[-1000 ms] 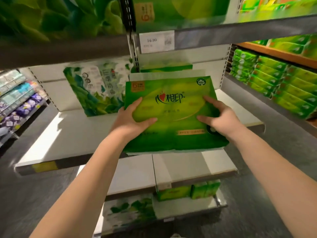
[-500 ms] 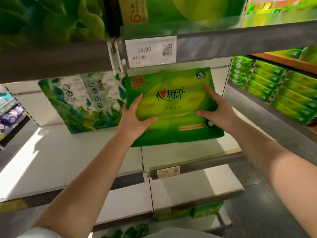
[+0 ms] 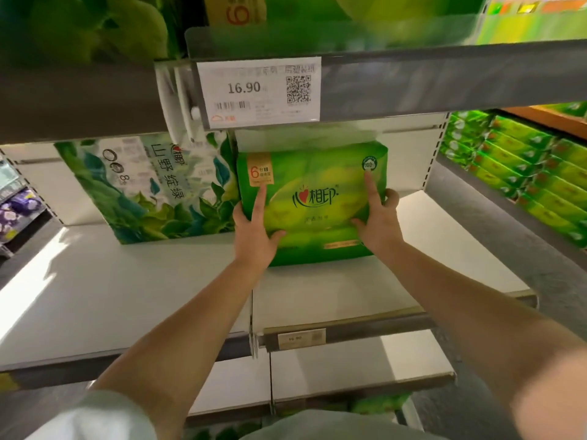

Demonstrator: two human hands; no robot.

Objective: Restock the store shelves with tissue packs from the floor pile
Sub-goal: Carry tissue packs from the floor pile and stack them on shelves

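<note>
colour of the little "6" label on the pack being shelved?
Orange, in the upper-left corner of the green tissue pack; label shows best in the head view.

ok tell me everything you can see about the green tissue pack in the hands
The green tissue pack is a glossy plastic-wrapped bundle, bright green with a red heart logo, an orange "6" label and a round "100%" badge. It stands upright on the white shelf, beside a leaf-print pack. The left hand and right hand hold its lower corners, index fingers extended up its face.

Both forearms are bare up to the left hand (image 3: 254,231) and right hand (image 3: 379,225). A pale, whitish short sleeve (image 3: 95,417) covers the left upper arm beside the pale shirt front (image 3: 333,427).
</note>
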